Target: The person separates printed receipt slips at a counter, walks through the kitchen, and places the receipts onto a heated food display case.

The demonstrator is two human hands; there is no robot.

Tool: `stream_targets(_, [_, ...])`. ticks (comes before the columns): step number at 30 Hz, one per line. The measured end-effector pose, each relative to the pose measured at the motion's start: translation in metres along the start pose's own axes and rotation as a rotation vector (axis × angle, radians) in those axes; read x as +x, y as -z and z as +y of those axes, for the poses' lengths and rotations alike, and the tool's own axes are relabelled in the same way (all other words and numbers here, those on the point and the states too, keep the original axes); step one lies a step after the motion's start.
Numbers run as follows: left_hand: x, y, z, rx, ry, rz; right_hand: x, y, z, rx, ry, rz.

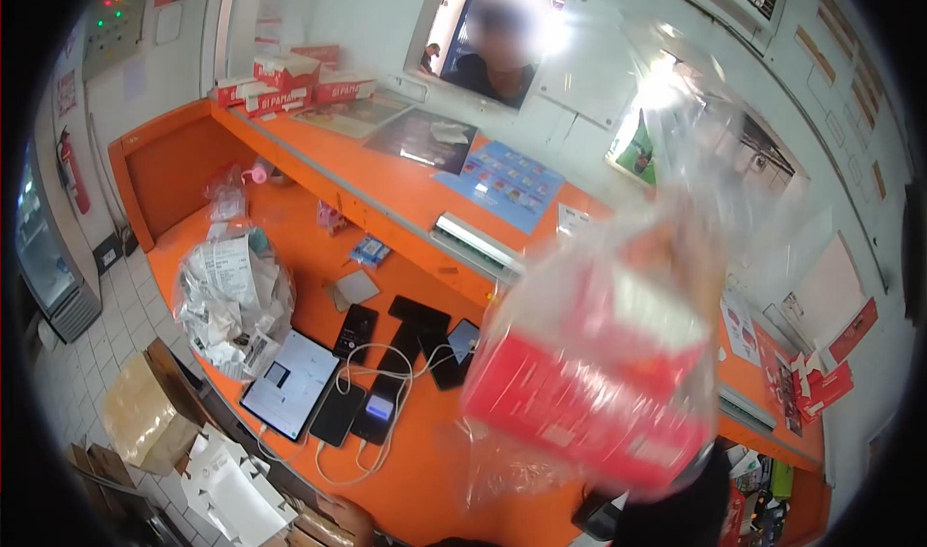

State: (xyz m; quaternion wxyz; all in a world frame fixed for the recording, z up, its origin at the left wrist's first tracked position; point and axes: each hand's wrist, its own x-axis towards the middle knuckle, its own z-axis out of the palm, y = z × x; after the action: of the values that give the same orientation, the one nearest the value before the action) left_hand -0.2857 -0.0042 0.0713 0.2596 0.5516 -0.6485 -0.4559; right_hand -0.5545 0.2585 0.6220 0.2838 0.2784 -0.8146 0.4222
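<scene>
A clear plastic bag [521, 475] with a red and white cardboard box [589, 392] inside hangs large and blurred at the right, above the orange desk. My right arm, in a dark sleeve, rises behind it from the bottom edge. Smeared by motion, my right hand [703, 262] is closed on the upper part of the bag; its separate fingers do not show. What looks like my left hand [350, 525] is low at the bottom edge, near the desk's front rim. Its fingers are not distinguishable.
On the orange desk [425, 504] lie a tablet [290, 383], several phones with white cables [410, 378], and a bag of paper receipts [232, 301]. Red boxes [280, 84] stand on the raised counter [386, 195]. Behind a wall opening is a person [492, 74]. Cartons [145, 407] sit at lower left.
</scene>
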Motion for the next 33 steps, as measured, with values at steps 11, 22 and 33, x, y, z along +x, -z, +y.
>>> stream_targets(11, [-0.025,0.030,0.103,0.224,0.094,0.123,0.212,-0.114,0.071,-0.101,0.128,-0.336])
stream_targets(22, [0.008,-0.007,-0.006,0.178,0.088,-0.155,0.024,-0.146,0.064,0.086,0.224,0.041])
stream_targets(33, [-0.031,-0.007,0.141,0.228,-0.906,-0.276,-0.395,0.092,0.181,-1.087,-0.396,-0.195])
